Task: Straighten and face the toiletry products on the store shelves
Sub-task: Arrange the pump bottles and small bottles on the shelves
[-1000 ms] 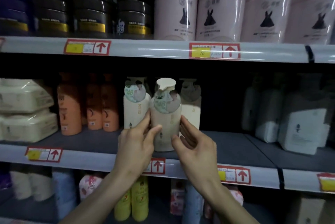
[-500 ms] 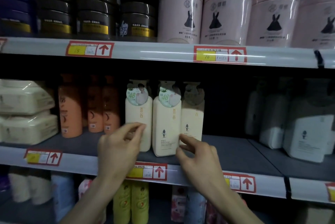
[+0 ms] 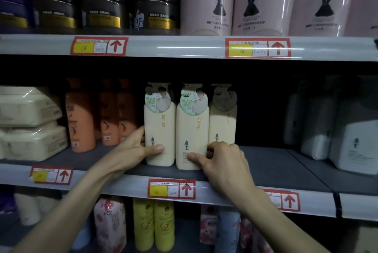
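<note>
The left bottle (image 3: 160, 130) is gripped low by the left hand (image 3: 131, 151), the middle bottle (image 3: 192, 132) by the right hand (image 3: 227, 160), fingers curled round them. Judged stiff, glossy and heavy, they are best held low at the sides, near the front edge of the shelf (image 3: 276, 162).

The left hand (image 3: 131, 151) and right hand (image 3: 225, 162), with 2 forearms (image 3: 71, 201), are bare.

Dim store shelves (image 3: 266, 162), three tiers.
Grey front rails (image 3: 184, 48) carry red price tags (image 3: 171, 189); shelf backs dark, glare streaks on top rail.

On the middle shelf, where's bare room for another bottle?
Bare shelf lies between the right cream bottle and the white packs. Crowded leftward: left hand grips the left cream bottle, right hand the middle cream bottle, orange bottles beside.
</note>
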Demonstrator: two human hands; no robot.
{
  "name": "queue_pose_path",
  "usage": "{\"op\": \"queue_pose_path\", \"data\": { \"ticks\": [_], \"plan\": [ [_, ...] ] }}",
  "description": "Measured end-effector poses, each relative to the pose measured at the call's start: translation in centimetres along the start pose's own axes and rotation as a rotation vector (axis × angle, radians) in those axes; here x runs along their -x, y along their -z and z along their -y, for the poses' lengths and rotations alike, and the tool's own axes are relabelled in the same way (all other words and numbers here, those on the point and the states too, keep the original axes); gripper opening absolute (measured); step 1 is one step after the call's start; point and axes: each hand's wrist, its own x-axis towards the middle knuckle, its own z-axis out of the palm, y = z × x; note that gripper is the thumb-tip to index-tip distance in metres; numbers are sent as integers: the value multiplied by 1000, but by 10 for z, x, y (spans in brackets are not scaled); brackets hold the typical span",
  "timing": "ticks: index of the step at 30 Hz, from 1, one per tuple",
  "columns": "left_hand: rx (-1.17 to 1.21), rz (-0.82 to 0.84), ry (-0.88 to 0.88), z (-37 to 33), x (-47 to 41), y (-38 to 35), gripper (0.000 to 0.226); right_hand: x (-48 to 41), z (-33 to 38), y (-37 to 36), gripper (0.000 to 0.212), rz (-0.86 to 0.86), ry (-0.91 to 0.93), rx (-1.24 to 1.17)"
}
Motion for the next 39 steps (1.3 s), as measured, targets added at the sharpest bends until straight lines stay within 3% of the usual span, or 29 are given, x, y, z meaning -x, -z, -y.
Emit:
{"op": "queue_pose_path", "data": {
  "ticks": [5,11,15,20,25,39],
  "plan": [
    [-4,43,-10,7,-2,3,49,-1,8,0,60,-35,29,66],
    [-9,-59,-36,13,-4,4,38,2,13,-3,60,-78,82,167],
    [12,-123,-19,14,-4,4,44,2,10,-3,56,-84,87,134],
    [-214,15,56,15,-4,11,67,-3,-3,-3,61,-65,39,59],
    [-281,63,48,11,-6,6,52,-4,-3,-8,58,-59,73,59],
    [-310,75,52,2,2,2,50,-1,-8,-15,60,-152,87,99]
  ]
}}
